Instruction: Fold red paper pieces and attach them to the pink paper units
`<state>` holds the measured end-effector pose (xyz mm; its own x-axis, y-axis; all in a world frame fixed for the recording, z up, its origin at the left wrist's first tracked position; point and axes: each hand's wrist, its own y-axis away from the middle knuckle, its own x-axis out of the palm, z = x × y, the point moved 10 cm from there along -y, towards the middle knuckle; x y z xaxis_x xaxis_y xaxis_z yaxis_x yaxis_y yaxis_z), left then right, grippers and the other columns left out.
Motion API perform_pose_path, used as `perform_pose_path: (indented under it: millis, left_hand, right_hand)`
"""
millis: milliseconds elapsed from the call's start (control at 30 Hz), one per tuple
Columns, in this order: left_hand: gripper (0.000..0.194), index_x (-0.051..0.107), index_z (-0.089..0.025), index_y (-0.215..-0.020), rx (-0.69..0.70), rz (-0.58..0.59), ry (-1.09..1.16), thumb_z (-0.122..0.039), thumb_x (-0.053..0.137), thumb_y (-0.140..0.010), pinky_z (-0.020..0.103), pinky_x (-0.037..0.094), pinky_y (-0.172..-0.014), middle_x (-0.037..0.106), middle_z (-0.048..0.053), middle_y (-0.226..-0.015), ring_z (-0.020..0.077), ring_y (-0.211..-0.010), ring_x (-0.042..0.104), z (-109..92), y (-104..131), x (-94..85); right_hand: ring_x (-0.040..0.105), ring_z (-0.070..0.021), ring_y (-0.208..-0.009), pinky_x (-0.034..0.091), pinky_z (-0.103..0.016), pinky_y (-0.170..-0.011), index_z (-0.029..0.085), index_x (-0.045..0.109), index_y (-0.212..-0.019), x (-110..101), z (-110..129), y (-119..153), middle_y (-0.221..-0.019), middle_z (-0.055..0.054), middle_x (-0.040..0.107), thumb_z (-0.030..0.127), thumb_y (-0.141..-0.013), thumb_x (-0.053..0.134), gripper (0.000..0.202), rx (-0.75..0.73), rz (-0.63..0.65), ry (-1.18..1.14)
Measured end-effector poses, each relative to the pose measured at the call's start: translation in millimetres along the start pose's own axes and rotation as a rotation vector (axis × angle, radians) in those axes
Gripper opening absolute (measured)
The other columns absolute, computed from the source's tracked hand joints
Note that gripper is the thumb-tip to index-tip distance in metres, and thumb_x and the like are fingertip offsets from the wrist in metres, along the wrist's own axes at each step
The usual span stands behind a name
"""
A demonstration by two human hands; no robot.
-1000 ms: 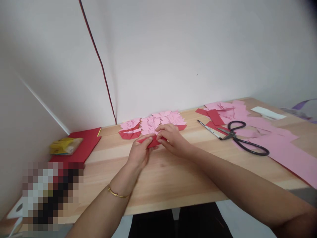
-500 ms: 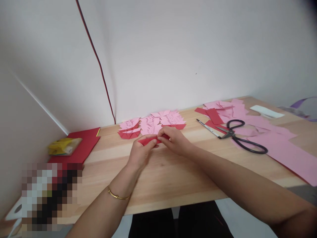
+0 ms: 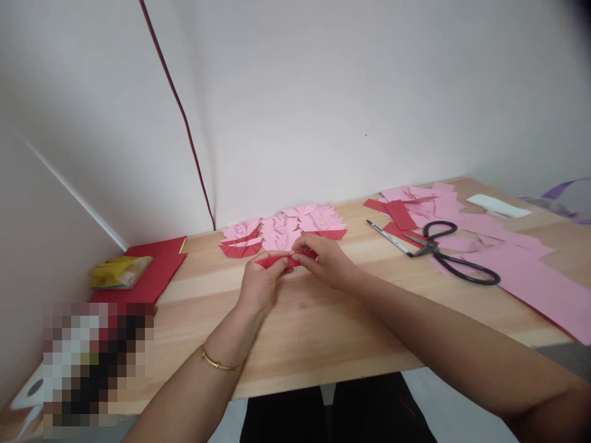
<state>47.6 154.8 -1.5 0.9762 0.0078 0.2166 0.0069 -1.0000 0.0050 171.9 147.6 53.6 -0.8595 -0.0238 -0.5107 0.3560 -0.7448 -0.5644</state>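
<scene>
Between my two hands is a small piece of folded red paper (image 3: 266, 263), held just above the wooden table. My left hand (image 3: 259, 280) grips its left end, thumb on the near side. The fingers of my right hand (image 3: 323, 261) pinch the paper near its middle and right part, hiding some of it. Right behind my hands lie folded pink paper pieces (image 3: 279, 231) and red boat-like folded papers (image 3: 241, 248), grouped along the wall side of the table.
Black-handled scissors (image 3: 431, 247) and a pen (image 3: 389, 238) lie to the right, beside pink paper sheets (image 3: 530, 271) and red strips (image 3: 399, 215). At left, a yellow packet (image 3: 117, 272) rests on red sheets (image 3: 168, 271). A dark red cable (image 3: 187, 120) hangs down the wall.
My right fingers have shifted slightly along the red paper, and more of it shows beneath them. Both hands stay in nearly the same place.
</scene>
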Motion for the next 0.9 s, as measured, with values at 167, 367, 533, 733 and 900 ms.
perform_pose_path:
  millis: [167,367,533,733,900]
  left_hand:
    - [0.017,0.069,-0.013,-0.073,0.021,-0.007,-0.021,-0.022,0.073,-0.06,0.029,0.05,-0.07,0.066,0.006,-0.077,0.0155,-0.073,0.062,-3,0,-2.4]
    - [0.017,0.07,-0.013,-0.078,0.045,0.019,-0.204,-0.022,0.07,-0.064,0.03,0.049,-0.071,0.068,0.007,-0.079,0.0148,-0.069,0.062,-9,2,0.1]
    - [0.016,0.07,-0.014,-0.079,0.061,0.039,-0.249,-0.022,0.069,-0.065,0.029,0.049,-0.071,0.068,0.007,-0.078,0.0152,-0.069,0.061,-14,4,3.1]
    - [0.021,0.069,-0.015,-0.084,0.047,0.079,-0.17,-0.021,0.071,-0.065,0.028,0.048,-0.071,0.068,0.005,-0.077,0.0133,-0.068,0.061,-7,3,6.0]
    - [0.033,0.065,-0.015,-0.089,-0.082,0.148,0.102,-0.019,0.077,-0.059,0.03,0.048,-0.076,0.068,0.005,-0.082,0.014,-0.077,0.062,12,3,15.6]
  right_hand:
    - [0.055,-0.0134,-0.076,0.041,-0.026,-0.068,0.017,0.06,-0.088,-3,1,0,-0.084,-0.004,0.063,0.018,-0.083,0.051,0.011,-0.032,0.022,0.001]
    - [0.052,-0.0106,-0.067,0.038,-0.023,-0.062,0.017,0.058,-0.076,-1,2,0,-0.072,-0.001,0.06,0.013,-0.078,0.053,0.007,-0.026,0.037,-0.01]
    - [0.051,-0.01,-0.064,0.037,-0.023,-0.06,0.017,0.058,-0.075,2,1,0,-0.071,0.0,0.06,0.014,-0.078,0.052,0.007,-0.019,0.064,-0.025]
    - [0.048,-0.0091,-0.059,0.036,-0.021,-0.056,0.016,0.056,-0.07,2,-3,0,-0.065,0.001,0.057,0.013,-0.074,0.053,0.006,0.056,0.074,-0.058]
    - [0.048,-0.0094,-0.061,0.038,-0.021,-0.057,0.016,0.055,-0.07,-2,-9,-1,-0.067,0.001,0.055,0.014,-0.075,0.051,0.006,0.137,0.021,-0.127]
